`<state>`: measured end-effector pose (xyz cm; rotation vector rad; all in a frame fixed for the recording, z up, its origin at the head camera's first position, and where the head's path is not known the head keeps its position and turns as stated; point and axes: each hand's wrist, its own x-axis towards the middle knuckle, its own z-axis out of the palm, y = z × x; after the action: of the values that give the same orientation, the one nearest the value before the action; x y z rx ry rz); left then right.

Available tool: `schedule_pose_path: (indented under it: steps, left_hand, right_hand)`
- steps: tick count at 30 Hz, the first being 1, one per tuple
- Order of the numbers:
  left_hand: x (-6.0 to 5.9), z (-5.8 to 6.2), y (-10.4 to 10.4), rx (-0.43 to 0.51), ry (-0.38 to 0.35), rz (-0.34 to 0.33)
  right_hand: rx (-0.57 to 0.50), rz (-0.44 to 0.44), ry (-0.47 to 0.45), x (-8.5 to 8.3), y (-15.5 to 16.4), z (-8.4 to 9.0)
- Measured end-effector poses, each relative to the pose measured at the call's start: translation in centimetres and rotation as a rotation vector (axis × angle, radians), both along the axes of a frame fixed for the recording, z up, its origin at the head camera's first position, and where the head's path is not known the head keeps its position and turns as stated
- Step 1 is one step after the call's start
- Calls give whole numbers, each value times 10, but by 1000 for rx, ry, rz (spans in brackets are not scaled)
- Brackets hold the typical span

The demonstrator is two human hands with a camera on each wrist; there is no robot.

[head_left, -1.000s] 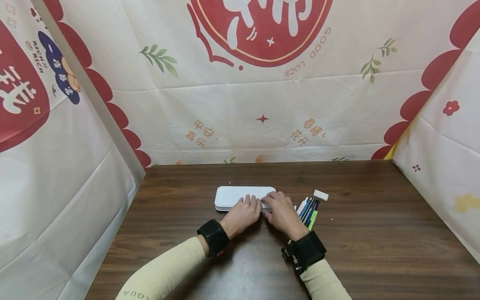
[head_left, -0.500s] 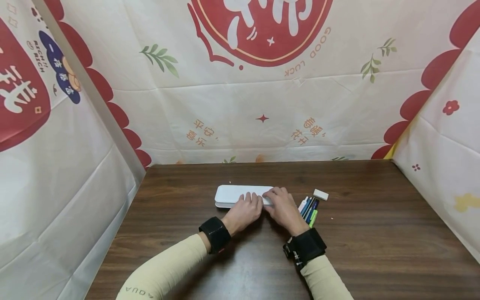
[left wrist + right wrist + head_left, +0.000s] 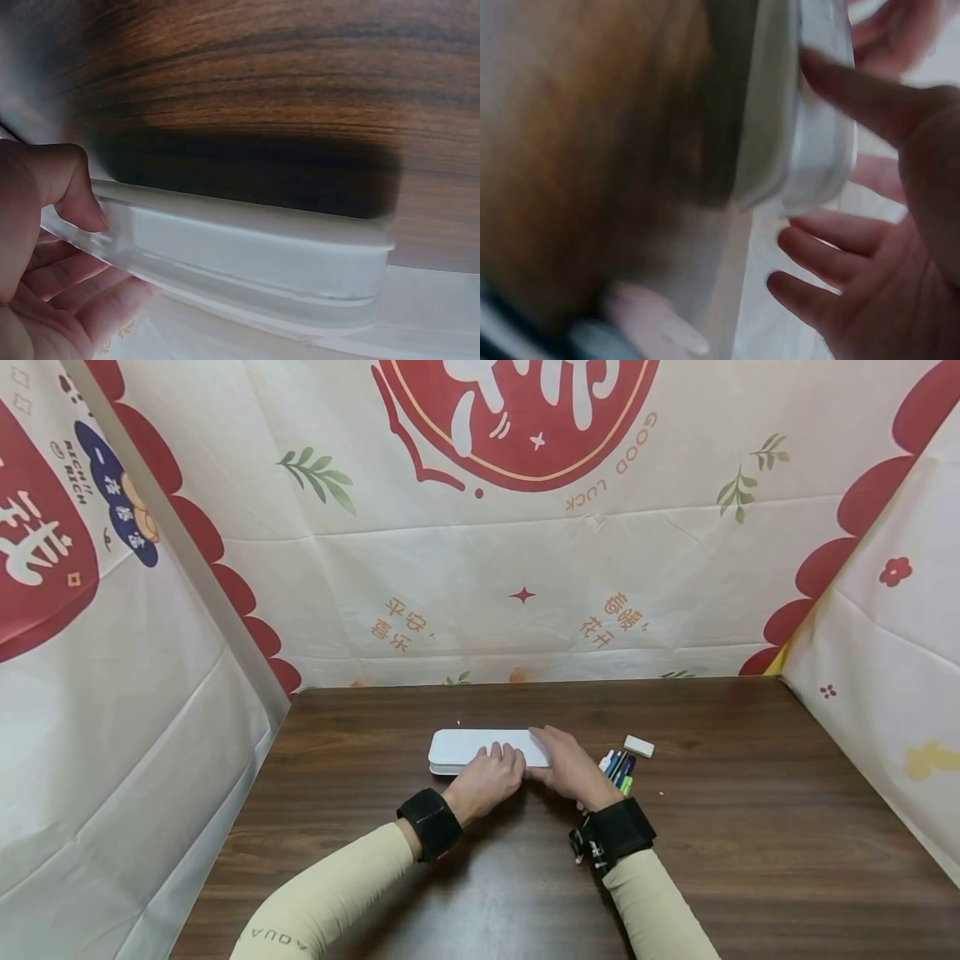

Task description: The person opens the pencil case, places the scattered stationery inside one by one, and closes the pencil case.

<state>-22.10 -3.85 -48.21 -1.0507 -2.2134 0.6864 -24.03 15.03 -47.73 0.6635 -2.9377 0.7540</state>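
Left hand (image 3: 486, 779) grips the near edge of the white case (image 3: 468, 746), thumb on its front wall, fingers curled over the lid; right hand (image 3: 572, 770) holds the case's right end, thumb against the side, fingers over the top; the case lies flat on the wooden table (image 3: 750, 827) directly ahead of both hands; pens (image 3: 619, 767) lie just right of the right hand, with an eraser (image 3: 639, 746) beyond them.

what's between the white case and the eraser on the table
The bunch of pens lies between the white case and the eraser, partly under the right hand; the head view shows it.
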Motion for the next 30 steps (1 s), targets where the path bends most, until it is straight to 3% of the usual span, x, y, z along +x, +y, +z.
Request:
schedule_pose_path:
  steps: [5,10,23,30]
  left_hand:
    - [-2,-3,0,16,-40,-9]
    - [0,-2,0,-3,-87,6]
    - [2,2,1,15,-78,16]
    - [3,6,4,53,-67,20]
  right_hand:
    - [43,87,-156,-16,5,8]
    - [55,102,-216,-23,6,10]
    - [28,45,-265,-22,8,12]
    - [100,56,-251,-19,9,12]
